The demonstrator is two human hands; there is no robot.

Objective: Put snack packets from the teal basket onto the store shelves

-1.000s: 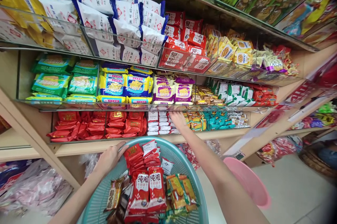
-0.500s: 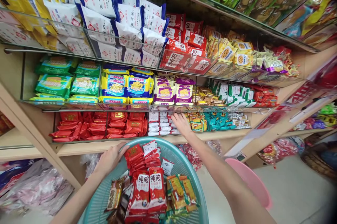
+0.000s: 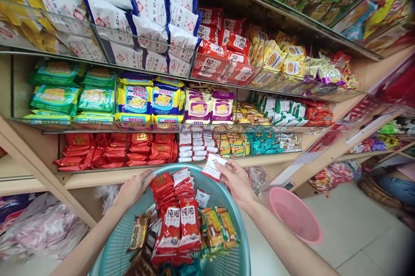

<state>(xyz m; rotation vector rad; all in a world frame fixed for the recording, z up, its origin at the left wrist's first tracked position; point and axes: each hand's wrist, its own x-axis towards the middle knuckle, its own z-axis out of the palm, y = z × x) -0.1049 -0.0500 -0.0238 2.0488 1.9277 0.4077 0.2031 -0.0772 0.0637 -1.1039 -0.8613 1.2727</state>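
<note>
My left hand grips the upper left rim of a teal plastic basket. Between the fingers and thumb of my right hand is a small white and red packet, above the basket's upper right rim. Inside the basket lie red and white packets, smaller red packets, a lone white packet, yellow-green packets and brown packets. Similar white packets fill a compartment of the lowest shelf row, behind my right hand.
Glass-fronted shelves hold green packs, blue-yellow packs and red packets. A pink basin stands on the floor at right. Plastic-wrapped goods lie at lower left. Part of a person in jeans shows at far right.
My right hand has come back from the lowest shelf row toward the basket, now with a white packet in its fingers. My left hand remains on the rim. The view has shifted slightly.
</note>
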